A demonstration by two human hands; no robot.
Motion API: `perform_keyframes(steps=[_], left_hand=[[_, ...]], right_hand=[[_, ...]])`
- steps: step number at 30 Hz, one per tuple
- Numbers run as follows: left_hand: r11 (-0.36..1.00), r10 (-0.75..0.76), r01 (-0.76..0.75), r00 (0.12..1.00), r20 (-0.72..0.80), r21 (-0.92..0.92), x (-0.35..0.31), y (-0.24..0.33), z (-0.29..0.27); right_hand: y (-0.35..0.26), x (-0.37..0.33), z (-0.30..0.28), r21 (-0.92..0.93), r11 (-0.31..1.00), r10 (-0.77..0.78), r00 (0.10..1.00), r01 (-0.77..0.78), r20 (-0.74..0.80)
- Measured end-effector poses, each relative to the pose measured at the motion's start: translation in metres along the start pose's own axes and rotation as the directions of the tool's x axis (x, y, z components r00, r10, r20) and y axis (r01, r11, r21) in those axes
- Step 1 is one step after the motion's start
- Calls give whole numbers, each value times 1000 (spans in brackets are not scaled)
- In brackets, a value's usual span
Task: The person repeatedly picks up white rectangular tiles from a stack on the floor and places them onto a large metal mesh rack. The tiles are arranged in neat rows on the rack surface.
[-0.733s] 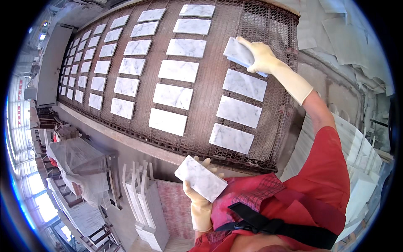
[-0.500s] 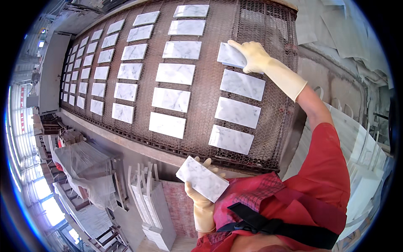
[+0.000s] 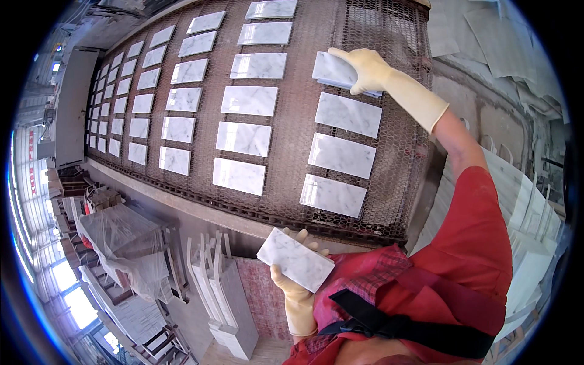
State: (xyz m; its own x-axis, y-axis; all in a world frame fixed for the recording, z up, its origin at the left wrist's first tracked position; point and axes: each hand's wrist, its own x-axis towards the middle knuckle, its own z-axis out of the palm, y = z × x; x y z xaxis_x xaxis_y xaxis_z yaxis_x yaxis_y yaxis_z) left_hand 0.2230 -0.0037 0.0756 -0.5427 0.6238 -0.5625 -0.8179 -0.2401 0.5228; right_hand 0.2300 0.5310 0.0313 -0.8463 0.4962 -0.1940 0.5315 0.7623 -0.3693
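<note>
My left hand point(image 3: 295, 291), in a cream rubber glove, holds a white grey-veined marble tile point(image 3: 296, 260) near my body. Its thumb lies along the near edge and the fingertips show past the far edge. Out over the mesh conveyor point(image 3: 292, 109), my gloved right hand point(image 3: 365, 68) grips another marble tile point(image 3: 333, 68) across its width, forefinger at the far edge and thumb at the near one. A second edge shows just under that tile; whether it is another tile I cannot tell. Toward me in the same row lie a marble tile point(image 3: 348, 114) and two more.
Rows of marble tiles point(image 3: 243, 139) run away to the left along the belt. The conveyor's side rail point(image 3: 182, 204) borders it on my side. Stone slabs point(image 3: 228, 316) and a plastic-wrapped stack point(image 3: 121, 234) stand at the lower left. Pale sheets point(image 3: 517, 243) lie at the right.
The tiles on the belt appear slightly farther up and left in view. The right hand has shifted slightly up with its tile; the left hand keeps its tile almost in place.
</note>
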Motion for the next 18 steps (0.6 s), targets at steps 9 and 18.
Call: perform_keyframes(steps=[9,18], left_hand=[[997,-18,14,999,-46,-81,-8,-4,-3],[1000,-11,11,999,-40,10,0,-9,0]], right_hand=[[47,37,-20,-42,998,28,984,-36,-176],[52,57,-25,-185,980,54,994,-70,-90]])
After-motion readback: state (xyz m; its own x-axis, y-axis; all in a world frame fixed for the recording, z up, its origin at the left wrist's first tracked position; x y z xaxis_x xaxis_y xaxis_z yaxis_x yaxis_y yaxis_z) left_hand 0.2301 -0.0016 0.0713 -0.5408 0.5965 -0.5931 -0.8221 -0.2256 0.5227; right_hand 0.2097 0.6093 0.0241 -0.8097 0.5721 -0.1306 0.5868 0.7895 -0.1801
